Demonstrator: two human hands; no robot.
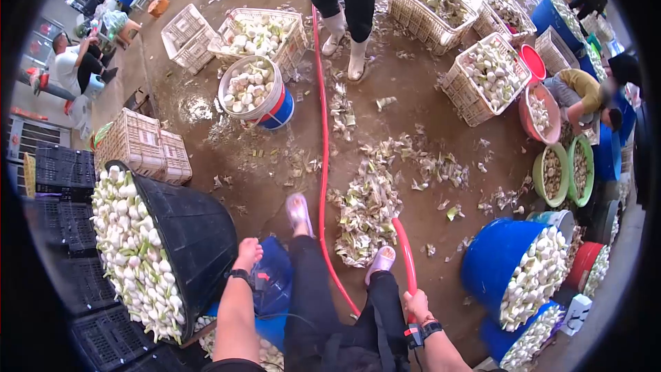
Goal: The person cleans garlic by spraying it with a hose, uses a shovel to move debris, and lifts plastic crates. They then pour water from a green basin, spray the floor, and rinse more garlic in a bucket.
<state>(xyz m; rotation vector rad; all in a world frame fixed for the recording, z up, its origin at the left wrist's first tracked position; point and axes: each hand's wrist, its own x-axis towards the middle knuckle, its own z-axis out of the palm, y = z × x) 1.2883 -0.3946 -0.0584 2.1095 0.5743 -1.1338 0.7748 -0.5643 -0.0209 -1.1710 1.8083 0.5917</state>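
Note:
In the head view my right hand (415, 305) is wrapped round a red hose (406, 251), whose front end points down at a heap of pale peelings and leaves (368, 217) on the wet floor. My left hand (248, 253) has its fingers curled in, with nothing visible in them. It hangs beside a tilted black tub (200, 224) heaped with white bulbs that look like garlic (134, 251). Just below that hand is a dark blue plastic bag (274, 279). A thinner-looking red stretch of hose (322, 131) runs across the floor between my feet.
A person in white boots (357, 58) stands ahead beside the hose. Bulb-filled crates (471, 103) and a bucket (279, 111) stand on both sides. Blue tubs (492, 255) are close on my right. Another person (578, 89) sits by basins (537, 120). Black crates (65, 165) line the left.

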